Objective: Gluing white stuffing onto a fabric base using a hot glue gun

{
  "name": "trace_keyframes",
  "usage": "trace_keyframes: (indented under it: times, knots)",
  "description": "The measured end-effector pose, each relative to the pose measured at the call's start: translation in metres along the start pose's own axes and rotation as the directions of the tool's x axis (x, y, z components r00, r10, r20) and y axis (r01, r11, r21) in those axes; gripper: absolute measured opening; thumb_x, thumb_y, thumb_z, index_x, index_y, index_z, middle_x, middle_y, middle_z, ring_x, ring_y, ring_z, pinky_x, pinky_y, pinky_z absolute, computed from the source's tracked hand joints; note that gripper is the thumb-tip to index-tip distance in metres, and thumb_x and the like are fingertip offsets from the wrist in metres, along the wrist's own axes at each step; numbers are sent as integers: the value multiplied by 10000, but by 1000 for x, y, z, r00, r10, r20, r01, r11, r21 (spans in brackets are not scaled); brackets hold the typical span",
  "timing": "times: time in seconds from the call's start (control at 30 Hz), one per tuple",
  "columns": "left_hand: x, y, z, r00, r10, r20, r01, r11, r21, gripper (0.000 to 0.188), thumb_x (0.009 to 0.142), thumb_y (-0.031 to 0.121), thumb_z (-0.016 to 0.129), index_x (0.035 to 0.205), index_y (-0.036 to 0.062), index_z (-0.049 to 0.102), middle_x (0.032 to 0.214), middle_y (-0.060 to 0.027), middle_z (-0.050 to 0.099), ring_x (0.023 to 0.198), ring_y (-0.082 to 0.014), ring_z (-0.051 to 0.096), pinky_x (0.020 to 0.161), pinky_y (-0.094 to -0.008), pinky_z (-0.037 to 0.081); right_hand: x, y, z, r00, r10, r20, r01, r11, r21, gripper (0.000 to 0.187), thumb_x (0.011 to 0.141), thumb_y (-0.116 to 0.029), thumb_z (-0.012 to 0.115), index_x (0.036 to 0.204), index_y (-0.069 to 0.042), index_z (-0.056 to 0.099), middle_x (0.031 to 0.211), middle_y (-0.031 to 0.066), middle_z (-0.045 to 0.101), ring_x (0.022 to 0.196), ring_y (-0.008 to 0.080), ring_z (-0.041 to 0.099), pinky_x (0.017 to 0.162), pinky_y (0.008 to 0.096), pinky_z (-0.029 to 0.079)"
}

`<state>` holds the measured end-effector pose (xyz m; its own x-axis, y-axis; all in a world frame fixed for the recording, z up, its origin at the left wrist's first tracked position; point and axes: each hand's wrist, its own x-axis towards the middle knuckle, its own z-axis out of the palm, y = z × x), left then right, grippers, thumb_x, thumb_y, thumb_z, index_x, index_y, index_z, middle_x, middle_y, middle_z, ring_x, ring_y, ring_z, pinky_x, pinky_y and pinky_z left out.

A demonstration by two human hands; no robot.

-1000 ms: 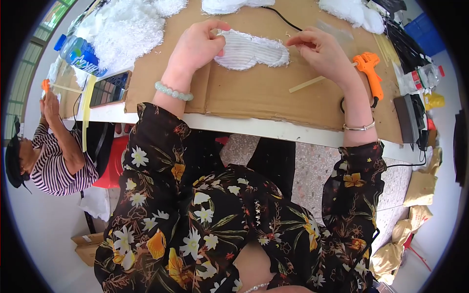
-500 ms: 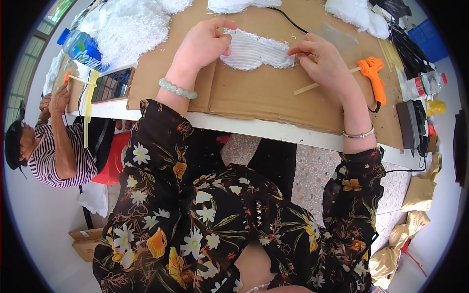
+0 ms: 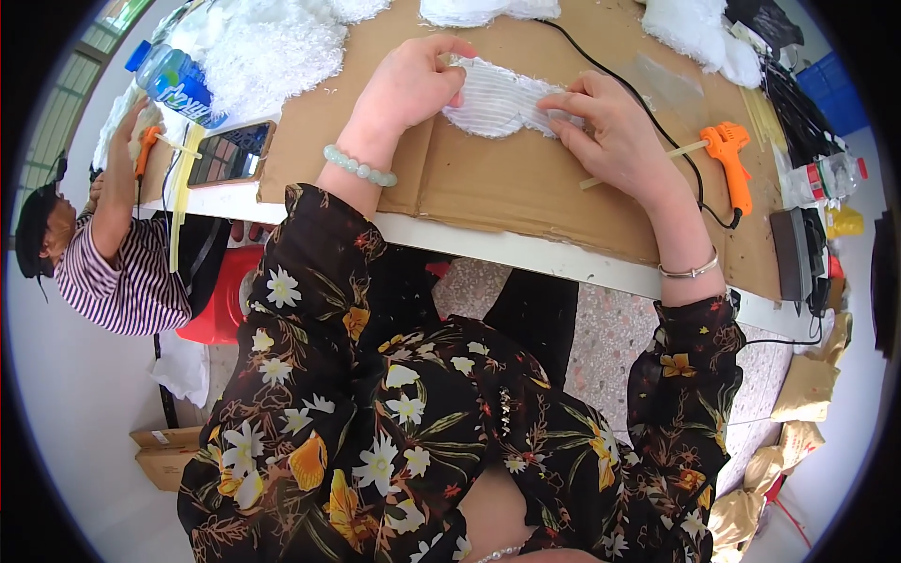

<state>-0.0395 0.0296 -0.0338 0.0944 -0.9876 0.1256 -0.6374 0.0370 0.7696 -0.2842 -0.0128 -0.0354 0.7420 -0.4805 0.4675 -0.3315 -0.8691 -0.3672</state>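
A white striped cloth piece (image 3: 497,98) with two rounded lobes and frayed edges, shaped like an eye mask, lies on the brown cardboard (image 3: 460,178). At its left end, my left hand (image 3: 408,86) has its fingers curled round the edge. My right hand (image 3: 608,127) has thumb and fingers bent over the right end, covering part of it. To the right of that hand lies an orange glue gun (image 3: 728,164) with a pale glue stick (image 3: 690,148) in its back end. Its black cord (image 3: 624,84) curves behind my right hand.
White fluffy material (image 3: 272,56) is heaped at the far left, near a blue-capped bottle (image 3: 174,84) and a phone (image 3: 232,153). More white pieces (image 3: 488,9) lie at the back. At left, a person in a striped shirt (image 3: 127,277) sits near another orange glue gun (image 3: 146,150).
My right hand has moved in over the cloth's right end, its fingers covering more of it. The whole view has shifted slightly. At left, the other person's arm has reached farther forward.
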Motion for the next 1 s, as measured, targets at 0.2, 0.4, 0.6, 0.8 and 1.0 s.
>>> trace_keyframes:
  times: [0.2,0.4,0.6,0.8,1.0]
  knots:
    - [-3,4,0,1000,-12,-5,12,1000,-11,310,795,66,514,1081,44,630,623,-33,621,573,-90,546,548,-253,425,0,1,2,1000,-28,-7,27,999,-18,208,778,-39,615,978,-67,663,793,86,505,770,238,507,691,332,426]
    - [-4,1,2,1000,4,-18,-5,1000,-30,296,812,60,512,1087,42,620,600,-8,587,541,-57,486,518,-236,390,0,0,3,1000,-22,-14,22,1000,-4,211,763,-39,621,967,-67,664,777,83,497,757,240,503,681,333,422]
    - [-2,-4,6,991,114,-70,-101,980,173,271,812,72,518,1064,60,616,570,-24,549,520,-102,486,519,-266,397,-1,1,2,1000,-14,-2,14,1000,-11,227,750,-35,626,970,-75,666,786,82,502,761,239,506,681,333,424]
    - [-2,3,6,982,156,-108,-108,927,359,220,793,121,529,994,103,617,636,-79,585,627,-243,561,605,-368,452,0,4,3,1000,-19,-12,19,1000,-9,216,750,-38,633,959,-77,673,789,81,505,765,237,511,678,333,425]
    - [-1,-2,5,982,137,-126,-79,918,388,192,790,155,546,965,116,616,690,-103,636,723,-301,622,661,-415,483,1,3,3,1000,-1,4,1,1000,2,204,752,-43,637,950,-73,677,787,82,505,763,237,510,680,334,422]
